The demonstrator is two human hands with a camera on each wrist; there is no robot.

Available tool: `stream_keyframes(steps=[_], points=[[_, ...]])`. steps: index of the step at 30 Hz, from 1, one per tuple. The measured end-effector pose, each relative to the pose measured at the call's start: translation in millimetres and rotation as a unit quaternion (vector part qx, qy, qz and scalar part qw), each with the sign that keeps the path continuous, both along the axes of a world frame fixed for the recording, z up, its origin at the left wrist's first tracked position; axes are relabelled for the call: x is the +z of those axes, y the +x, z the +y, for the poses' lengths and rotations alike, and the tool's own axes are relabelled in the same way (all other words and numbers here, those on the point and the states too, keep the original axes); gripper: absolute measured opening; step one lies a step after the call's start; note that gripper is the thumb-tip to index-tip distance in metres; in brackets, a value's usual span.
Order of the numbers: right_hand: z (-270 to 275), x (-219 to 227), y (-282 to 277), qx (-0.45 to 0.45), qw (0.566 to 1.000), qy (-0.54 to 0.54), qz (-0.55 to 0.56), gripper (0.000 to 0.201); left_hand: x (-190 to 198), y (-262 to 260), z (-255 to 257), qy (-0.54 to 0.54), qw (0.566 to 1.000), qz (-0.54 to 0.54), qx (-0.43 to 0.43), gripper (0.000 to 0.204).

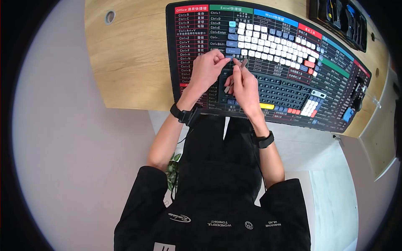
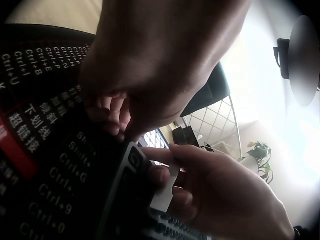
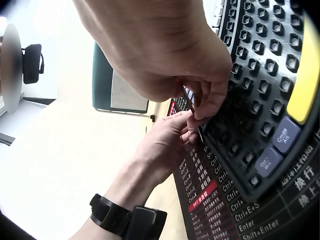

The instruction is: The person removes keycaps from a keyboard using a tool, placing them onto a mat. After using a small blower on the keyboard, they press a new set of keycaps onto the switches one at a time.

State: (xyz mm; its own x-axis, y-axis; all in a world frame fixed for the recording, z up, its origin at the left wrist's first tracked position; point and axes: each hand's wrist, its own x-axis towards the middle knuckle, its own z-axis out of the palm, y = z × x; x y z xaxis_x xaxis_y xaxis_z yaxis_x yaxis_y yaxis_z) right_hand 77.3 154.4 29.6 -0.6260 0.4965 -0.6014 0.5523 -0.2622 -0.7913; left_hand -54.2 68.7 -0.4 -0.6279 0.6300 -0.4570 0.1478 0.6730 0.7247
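Beyond the far left corner of the dark keyboard, my left hand brings its thumb and fingertips together at a small dark-blue keycap; the fingers hide most of it. My right hand hovers over the keyboard's left end and grips a thin, flat metal tool, one end of which sticks up past the fingers. Both hands' fingertips come close together in the right wrist view. Bare black switches show across most of the keyboard. A yellow spacebar and two blue keycaps stay on its near row.
Rows of loose white keycaps lie behind the keyboard on a large printed desk mat. A black tray of tools stands at the back right. Small items, one of them blue, lie at the mat's right end.
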Motion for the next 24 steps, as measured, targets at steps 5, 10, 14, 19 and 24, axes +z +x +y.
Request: stream_keyframes(steps=[5,10,14,19,24], points=[[0.8,1.4,-1.0,0.001,1.000,-0.005,-0.001,0.045,3.1,-1.0,2.1,-0.014,1.000,-0.014,-0.006,0.024],[1.4,0.6,-0.9,0.004,1.000,-0.003,-0.003,0.045,-0.3,1.1,0.7,0.013,1.000,-0.002,0.006,0.024],[1.9,0.8,-0.7,0.009,1.000,0.007,-0.005,0.044,2.4,0.3,1.4,0.017,1.000,-0.003,0.001,0.021],[3.2,2.2,1.6,0.016,1.000,0.005,0.001,0.045,2.9,-1.9,-0.3,0.022,1.000,-0.006,-0.011,0.024],[3.3,2.2,2.8,0.020,1.000,-0.003,0.003,0.047,2.6,-2.2,-1.0,0.021,1.000,-0.007,-0.017,0.026]])
